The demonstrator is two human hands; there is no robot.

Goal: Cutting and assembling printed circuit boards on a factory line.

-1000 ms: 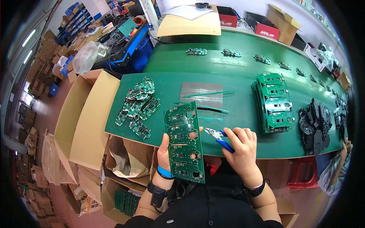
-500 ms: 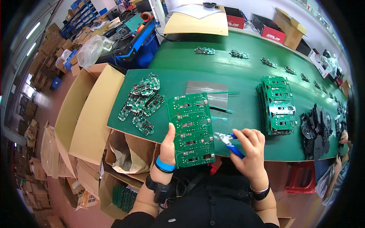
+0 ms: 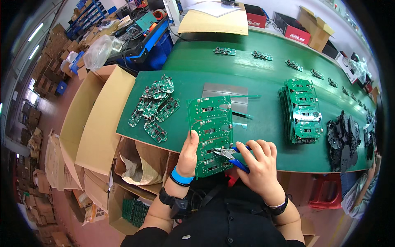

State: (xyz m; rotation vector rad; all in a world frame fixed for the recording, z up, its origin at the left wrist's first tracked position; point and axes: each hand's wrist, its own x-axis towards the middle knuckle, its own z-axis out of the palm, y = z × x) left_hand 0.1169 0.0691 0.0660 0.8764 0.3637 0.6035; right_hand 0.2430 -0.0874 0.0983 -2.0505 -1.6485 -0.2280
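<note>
The left hand [image 3: 187, 156] pinches the left edge of a green circuit-board panel [image 3: 210, 111], thumb over the near face and the other fingers hidden behind it; the right hand [image 3: 261, 164] has its fingers curled around the blue handles of a pair of cutters [image 3: 238, 164], the handles partly spread. To work cleanly here, the person would do best to brace the panel firmly with the left hand, hold the blades square to the joint, and squeeze gently so that no component gets nicked. The panel is tilted up above the near edge of the bench [image 3: 263, 123], between the two hands, its lower right part under the cutter tips and well clear of the left thumb; the right fingers themselves appear just beside it, not on it. Whether the tips bite or merely rest there is too small to tell. Beyond the panel lie thin green strips [image 3: 249, 96] and a grey plate [image 3: 218, 88], with more panels stacked [image 3: 303, 99] to the right.
</note>
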